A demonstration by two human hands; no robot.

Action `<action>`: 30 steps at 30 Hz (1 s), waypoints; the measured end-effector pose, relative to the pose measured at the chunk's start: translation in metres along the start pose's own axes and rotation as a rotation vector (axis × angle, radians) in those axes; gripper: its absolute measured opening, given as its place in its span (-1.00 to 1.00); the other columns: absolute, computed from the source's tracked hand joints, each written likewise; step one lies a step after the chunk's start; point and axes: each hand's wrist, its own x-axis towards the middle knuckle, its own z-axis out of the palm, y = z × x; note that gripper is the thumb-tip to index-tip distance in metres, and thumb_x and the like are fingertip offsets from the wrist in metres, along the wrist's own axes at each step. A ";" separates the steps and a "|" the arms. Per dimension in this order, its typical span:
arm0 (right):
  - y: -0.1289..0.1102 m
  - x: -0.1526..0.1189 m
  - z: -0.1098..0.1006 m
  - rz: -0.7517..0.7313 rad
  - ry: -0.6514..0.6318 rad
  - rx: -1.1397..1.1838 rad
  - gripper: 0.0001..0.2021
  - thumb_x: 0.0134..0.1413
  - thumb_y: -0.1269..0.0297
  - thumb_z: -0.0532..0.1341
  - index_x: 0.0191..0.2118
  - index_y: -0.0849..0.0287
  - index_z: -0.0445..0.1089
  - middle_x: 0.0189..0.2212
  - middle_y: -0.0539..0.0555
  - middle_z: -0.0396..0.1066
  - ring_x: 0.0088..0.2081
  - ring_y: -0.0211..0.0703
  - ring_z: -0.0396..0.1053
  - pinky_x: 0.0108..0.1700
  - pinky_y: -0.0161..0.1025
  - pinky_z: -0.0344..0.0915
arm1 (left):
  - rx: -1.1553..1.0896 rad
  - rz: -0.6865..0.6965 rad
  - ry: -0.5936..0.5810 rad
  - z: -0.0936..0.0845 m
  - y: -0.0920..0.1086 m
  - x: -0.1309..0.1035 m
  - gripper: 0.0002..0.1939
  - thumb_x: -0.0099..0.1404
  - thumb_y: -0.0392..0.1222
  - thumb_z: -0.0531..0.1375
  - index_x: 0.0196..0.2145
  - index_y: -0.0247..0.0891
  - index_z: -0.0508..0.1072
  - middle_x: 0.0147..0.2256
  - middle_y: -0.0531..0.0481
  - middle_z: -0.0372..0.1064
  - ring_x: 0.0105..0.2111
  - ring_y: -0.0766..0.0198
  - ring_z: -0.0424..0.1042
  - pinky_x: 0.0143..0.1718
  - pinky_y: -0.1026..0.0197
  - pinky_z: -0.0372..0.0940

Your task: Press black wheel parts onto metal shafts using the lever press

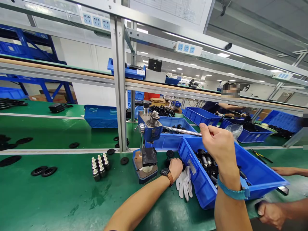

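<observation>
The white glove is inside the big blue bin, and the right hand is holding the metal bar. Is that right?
Not quite: the white glove isn't inside the big blue bin. The head view shows it lying on the green table beside that bin. The right hand is indeed holding the metal bar.

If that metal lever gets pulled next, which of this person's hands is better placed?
Probably the right hand: it is closed around the end of the lever, while the left hand is lower down, beside the white glove.
</observation>
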 end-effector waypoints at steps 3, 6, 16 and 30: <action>0.000 -0.001 0.000 0.006 -0.003 0.003 -0.47 0.27 -0.03 0.10 -0.65 0.11 -0.01 -0.68 -0.05 -0.02 -0.56 -0.29 -0.13 -0.43 -0.19 -0.15 | -0.050 -0.049 -0.047 -0.006 0.000 -0.004 -0.85 0.41 -0.36 0.22 -0.09 -0.42 0.51 -0.12 -0.20 0.52 -0.13 0.09 0.52 -0.15 0.08 0.41; 0.001 -0.002 0.000 0.008 -0.008 -0.003 -0.47 0.27 -0.03 0.09 -0.65 0.11 -0.01 -0.68 -0.06 -0.04 -0.55 -0.28 -0.14 -0.42 -0.19 -0.15 | -0.119 -0.096 -0.071 -0.017 0.000 -0.009 -0.86 0.44 -0.29 0.23 -0.08 -0.38 0.50 -0.12 -0.13 0.54 -0.13 0.14 0.55 -0.09 0.05 0.45; 0.004 -0.008 0.004 0.025 0.017 0.003 -0.44 0.27 -0.07 0.11 -0.65 0.11 -0.03 -0.68 -0.08 -0.11 -0.56 -0.28 -0.14 -0.44 -0.18 -0.13 | -0.602 -0.212 0.274 -0.092 -0.024 -0.091 -0.86 0.51 -0.18 0.06 -0.03 -0.24 0.31 -0.19 -0.11 0.55 -0.20 0.13 0.55 -0.25 0.19 0.33; 0.013 -0.040 0.015 0.135 0.058 0.032 -0.42 0.28 -0.10 0.14 -0.64 0.11 0.01 -0.64 -0.09 -0.13 -0.56 -0.29 -0.11 -0.49 -0.21 -0.09 | -0.948 -0.271 0.519 -0.108 -0.123 -0.110 -0.84 0.44 -0.05 0.09 -0.19 -0.16 0.35 -0.15 -0.10 0.55 -0.09 0.07 0.51 0.00 0.05 0.32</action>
